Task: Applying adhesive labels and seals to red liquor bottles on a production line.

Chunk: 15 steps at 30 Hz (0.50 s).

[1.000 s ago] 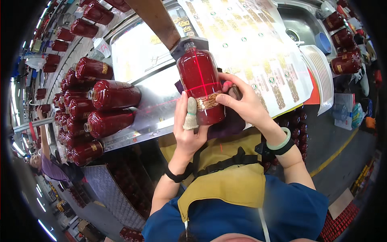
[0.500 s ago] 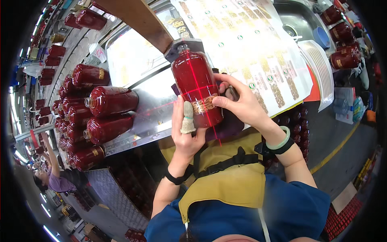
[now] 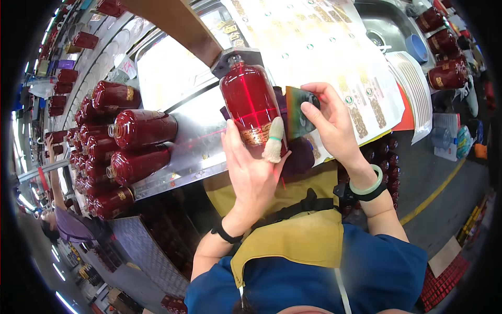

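A deep-red glass bottle (image 3: 248, 94) lies with its clear neck against a grey block (image 3: 238, 54). A gold ornate label (image 3: 256, 135) sits near its base, and red light lines cross the glass. My left hand (image 3: 253, 170) is closed around the base end, a knitted finger cover (image 3: 274, 140) on one finger pressing by the label. To the right of the bottle, my right hand (image 3: 332, 118) pinches a thin flat dark-green piece (image 3: 299, 111) with a brownish edge, held apart from the glass. Purple cloth (image 3: 299, 157) lies under and beside the bottle.
Several red bottles (image 3: 144, 129) lie stacked on the left. A wooden beam (image 3: 180, 23) reaches down to the block. Sheets of gold labels (image 3: 314, 57) cover the table, with a stack of white sheets (image 3: 413, 97) and a metal sink (image 3: 384, 23) to the right. Another person (image 3: 73, 225) works far left.
My right hand has left the bottle and moved right, now showing the dark-green piece. My left hand has shifted right across the base, its covered finger now over the label's right part.
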{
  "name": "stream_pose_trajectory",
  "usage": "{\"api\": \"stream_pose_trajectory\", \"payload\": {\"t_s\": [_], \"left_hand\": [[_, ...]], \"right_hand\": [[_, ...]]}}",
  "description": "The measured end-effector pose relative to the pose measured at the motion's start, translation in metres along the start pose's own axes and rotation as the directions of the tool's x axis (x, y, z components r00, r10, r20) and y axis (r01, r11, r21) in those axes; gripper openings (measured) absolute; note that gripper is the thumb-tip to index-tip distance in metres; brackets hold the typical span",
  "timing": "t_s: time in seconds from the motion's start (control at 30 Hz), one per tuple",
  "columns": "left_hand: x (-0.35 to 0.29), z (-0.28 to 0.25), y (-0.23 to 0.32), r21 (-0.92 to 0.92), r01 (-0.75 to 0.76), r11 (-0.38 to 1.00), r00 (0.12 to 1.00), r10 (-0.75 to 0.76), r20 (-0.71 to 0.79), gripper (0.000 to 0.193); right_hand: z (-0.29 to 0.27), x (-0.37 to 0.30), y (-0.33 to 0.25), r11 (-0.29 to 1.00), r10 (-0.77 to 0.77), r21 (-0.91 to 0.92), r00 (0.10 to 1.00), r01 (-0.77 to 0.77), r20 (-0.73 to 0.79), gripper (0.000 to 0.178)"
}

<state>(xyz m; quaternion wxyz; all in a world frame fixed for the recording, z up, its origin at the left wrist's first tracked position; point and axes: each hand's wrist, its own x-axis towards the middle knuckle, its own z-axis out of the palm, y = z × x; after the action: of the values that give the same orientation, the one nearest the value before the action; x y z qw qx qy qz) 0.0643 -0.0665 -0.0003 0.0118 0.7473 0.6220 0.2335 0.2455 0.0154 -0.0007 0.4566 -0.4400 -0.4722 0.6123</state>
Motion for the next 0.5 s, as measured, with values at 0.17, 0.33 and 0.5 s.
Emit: {"api": "stream_pose_trajectory", "payload": {"t_s": [0.17,0.33,0.5], "left_hand": [[0.001,0.003,-0.01,-0.185,0.047,0.982,0.991,-0.068,-0.111,0.09],[0.008,0.01,-0.024,-0.446,0.156,0.881,0.96,-0.242,-0.144,0.1],[0.015,0.008,-0.03,-0.69,0.283,0.666,0.945,-0.316,0.082,0.099]], "right_hand": [[0.028,-0.01,-0.017,0.978,-0.131,-0.174,0.987,0.113,-0.092,0.023],[0.031,-0.007,-0.022,0.877,-0.041,-0.48,0.99,-0.03,-0.137,0.021],[0.027,-0.012,-0.016,0.965,-0.046,-0.26,0.996,0.026,-0.071,0.019]]}}
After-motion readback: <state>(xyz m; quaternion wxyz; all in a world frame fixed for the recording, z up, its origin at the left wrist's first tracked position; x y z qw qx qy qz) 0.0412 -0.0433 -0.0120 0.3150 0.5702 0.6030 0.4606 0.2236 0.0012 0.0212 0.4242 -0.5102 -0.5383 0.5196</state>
